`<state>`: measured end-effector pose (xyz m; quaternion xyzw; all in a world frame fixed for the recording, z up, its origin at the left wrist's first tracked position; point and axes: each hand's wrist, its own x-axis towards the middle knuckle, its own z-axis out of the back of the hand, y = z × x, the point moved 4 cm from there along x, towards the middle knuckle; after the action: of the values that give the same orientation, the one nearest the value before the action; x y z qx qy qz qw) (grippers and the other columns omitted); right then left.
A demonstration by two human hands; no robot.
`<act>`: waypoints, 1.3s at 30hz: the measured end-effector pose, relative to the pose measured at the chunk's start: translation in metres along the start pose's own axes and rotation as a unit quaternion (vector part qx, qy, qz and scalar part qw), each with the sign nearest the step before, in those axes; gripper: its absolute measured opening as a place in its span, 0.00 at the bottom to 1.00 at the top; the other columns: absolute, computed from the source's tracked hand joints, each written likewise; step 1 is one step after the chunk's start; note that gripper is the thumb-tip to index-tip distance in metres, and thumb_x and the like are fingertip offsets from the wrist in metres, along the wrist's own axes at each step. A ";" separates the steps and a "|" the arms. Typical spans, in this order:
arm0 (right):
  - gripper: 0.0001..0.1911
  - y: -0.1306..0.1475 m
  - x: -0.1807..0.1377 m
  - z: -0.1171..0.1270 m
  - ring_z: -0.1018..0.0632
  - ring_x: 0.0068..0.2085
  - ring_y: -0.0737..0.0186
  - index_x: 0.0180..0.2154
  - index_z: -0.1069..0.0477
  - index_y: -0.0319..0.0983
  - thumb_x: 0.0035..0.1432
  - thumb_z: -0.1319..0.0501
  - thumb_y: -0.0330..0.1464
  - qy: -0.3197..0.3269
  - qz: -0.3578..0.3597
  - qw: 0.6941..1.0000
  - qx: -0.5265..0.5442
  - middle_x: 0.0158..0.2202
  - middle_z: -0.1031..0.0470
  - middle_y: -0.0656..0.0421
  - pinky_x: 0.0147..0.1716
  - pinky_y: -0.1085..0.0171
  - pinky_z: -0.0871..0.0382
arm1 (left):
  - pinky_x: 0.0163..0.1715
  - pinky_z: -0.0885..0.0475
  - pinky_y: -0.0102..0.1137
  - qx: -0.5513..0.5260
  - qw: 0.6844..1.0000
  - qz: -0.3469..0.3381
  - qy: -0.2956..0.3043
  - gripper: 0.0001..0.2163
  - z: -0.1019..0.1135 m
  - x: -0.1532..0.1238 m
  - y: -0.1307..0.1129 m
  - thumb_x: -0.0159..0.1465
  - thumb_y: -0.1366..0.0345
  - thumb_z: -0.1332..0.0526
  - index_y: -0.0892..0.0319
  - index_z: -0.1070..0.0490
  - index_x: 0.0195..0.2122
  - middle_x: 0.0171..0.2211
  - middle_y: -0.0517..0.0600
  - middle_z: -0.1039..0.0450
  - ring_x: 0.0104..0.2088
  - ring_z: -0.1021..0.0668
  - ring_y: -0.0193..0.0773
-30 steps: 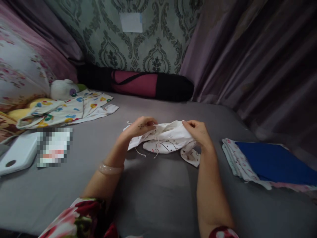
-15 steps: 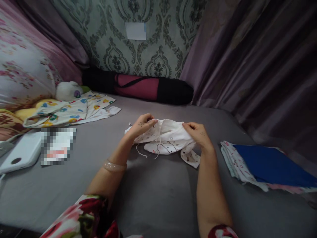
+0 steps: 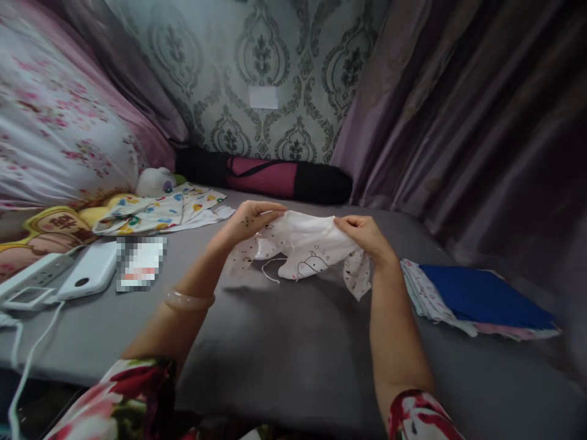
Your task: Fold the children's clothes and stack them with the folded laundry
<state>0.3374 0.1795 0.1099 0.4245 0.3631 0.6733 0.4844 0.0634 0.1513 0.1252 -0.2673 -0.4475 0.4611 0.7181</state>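
Here, both hands are pinching the top edge of a white shirt [image 3: 309,241] and are stretching it out between them, over the middle of the grey sheet [image 3: 275,354]. The left hand [image 3: 244,221] is keeping thumb and fingers closed on one end of the edge, and the right hand [image 3: 365,237] is gripping the other end the same way, thumb against fingers. The shirt's front, with a line-drawn animal, is facing the wearer of the camera, and a sleeve [image 3: 356,275] is hanging beside the right wrist. A thin tie [image 3: 269,272] is dangling below; whether the hem is touching the sheet, I cannot tell. A bangle [image 3: 189,299] is circling the left forearm. Off to the right, a folded stack [image 3: 433,305] is lying with a blue cloth [image 3: 486,293] on top. On the left, a power bank [image 3: 92,269] is resting between a power strip [image 3: 46,272] and a pixelated item [image 3: 141,264]. Behind these, a printed garment [image 3: 153,212] is lying near a plush toy [image 3: 153,182], while a long bag [image 3: 268,177] is stretching along the wall [image 3: 215,73].
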 end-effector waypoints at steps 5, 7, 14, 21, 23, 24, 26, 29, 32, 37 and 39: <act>0.24 0.039 0.002 0.012 0.28 0.25 0.65 0.29 0.22 0.38 0.45 0.33 0.53 0.045 0.012 0.999 -0.003 0.25 0.24 0.58 0.24 0.67 0.37 | 0.37 0.28 0.27 0.064 0.997 -0.034 0.017 0.15 0.024 0.003 -0.028 0.57 0.56 0.34 0.58 0.20 0.41 0.34 0.49 0.21 0.35 0.23 0.36; 0.23 0.053 0.004 0.019 0.28 0.25 0.66 0.30 0.21 0.38 0.46 0.33 0.52 0.060 0.020 0.998 -0.017 0.26 0.23 0.58 0.23 0.67 0.37 | 0.35 0.28 0.27 0.054 0.997 -0.046 0.033 0.14 0.031 0.005 -0.038 0.56 0.56 0.34 0.58 0.20 0.39 0.33 0.49 0.21 0.34 0.23 0.35; 0.23 0.089 0.010 0.037 0.26 0.26 0.64 0.30 0.21 0.37 0.45 0.31 0.51 0.088 0.015 0.995 -0.037 0.26 0.22 0.56 0.22 0.66 0.35 | 0.31 0.31 0.26 0.025 0.998 -0.062 0.022 0.11 0.050 0.014 -0.057 0.57 0.58 0.34 0.61 0.20 0.34 0.28 0.49 0.24 0.31 0.25 0.33; 0.20 0.097 0.015 0.042 0.25 0.28 0.65 0.32 0.21 0.38 0.42 0.28 0.47 0.151 0.016 0.985 -0.077 0.29 0.22 0.57 0.24 0.67 0.32 | 0.20 0.40 0.24 0.004 1.000 0.004 0.013 0.13 0.059 0.028 -0.050 0.56 0.55 0.34 0.61 0.24 0.27 0.20 0.45 0.33 0.21 0.33 0.27; 0.20 0.095 0.019 0.043 0.26 0.28 0.67 0.32 0.21 0.38 0.42 0.28 0.46 0.167 0.019 0.981 -0.097 0.28 0.22 0.58 0.25 0.68 0.33 | 0.20 0.40 0.24 -0.008 1.000 0.009 0.021 0.13 0.061 0.032 -0.050 0.56 0.55 0.34 0.61 0.25 0.27 0.20 0.46 0.33 0.20 0.33 0.27; 0.19 0.095 0.021 0.044 0.26 0.27 0.67 0.31 0.21 0.38 0.42 0.28 0.46 0.165 0.025 0.980 -0.107 0.28 0.22 0.59 0.24 0.68 0.33 | 0.20 0.40 0.25 -0.019 1.000 0.008 0.023 0.13 0.063 0.034 -0.050 0.56 0.55 0.34 0.61 0.25 0.27 0.20 0.46 0.32 0.21 0.33 0.28; 0.20 0.097 0.024 0.046 0.27 0.27 0.67 0.31 0.21 0.38 0.42 0.28 0.47 0.142 0.049 0.982 -0.113 0.27 0.23 0.59 0.23 0.68 0.35 | 0.22 0.37 0.25 -0.053 0.998 0.000 0.025 0.12 0.066 0.037 -0.051 0.55 0.55 0.33 0.61 0.25 0.28 0.22 0.47 0.30 0.22 0.31 0.29; 0.20 0.103 0.027 0.049 0.27 0.28 0.66 0.33 0.21 0.39 0.45 0.30 0.49 0.080 0.099 0.989 -0.074 0.28 0.23 0.59 0.24 0.67 0.34 | 0.26 0.33 0.27 -0.119 0.992 -0.030 0.005 0.14 0.071 0.040 -0.053 0.55 0.54 0.35 0.61 0.24 0.33 0.26 0.49 0.27 0.25 0.28 0.31; 0.20 0.101 0.029 0.043 0.27 0.27 0.66 0.33 0.21 0.40 0.46 0.31 0.50 0.076 0.105 0.989 -0.065 0.26 0.24 0.59 0.25 0.66 0.34 | 0.24 0.34 0.28 -0.098 0.994 -0.040 0.031 0.15 0.068 0.041 -0.052 0.57 0.53 0.38 0.60 0.24 0.34 0.25 0.49 0.27 0.23 0.29 0.32; 0.19 0.092 0.034 0.030 0.27 0.28 0.66 0.31 0.20 0.38 0.43 0.30 0.48 0.122 0.101 0.984 -0.084 0.26 0.23 0.60 0.28 0.66 0.33 | 0.24 0.37 0.27 0.062 0.997 -0.055 0.001 0.12 0.065 0.046 -0.046 0.55 0.57 0.36 0.62 0.23 0.30 0.21 0.48 0.29 0.23 0.29 0.33; 0.20 0.092 0.036 0.032 0.27 0.28 0.66 0.31 0.21 0.38 0.44 0.31 0.48 0.106 0.099 0.987 -0.064 0.26 0.24 0.60 0.28 0.66 0.34 | 0.27 0.35 0.28 0.060 0.996 -0.067 -0.018 0.13 0.068 0.048 -0.046 0.57 0.56 0.38 0.61 0.22 0.34 0.24 0.48 0.27 0.26 0.27 0.34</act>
<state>0.3292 0.1921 0.2125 0.3522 0.3247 0.7812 0.4003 0.0310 0.1729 0.2119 -0.1851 -0.4491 0.4427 0.7537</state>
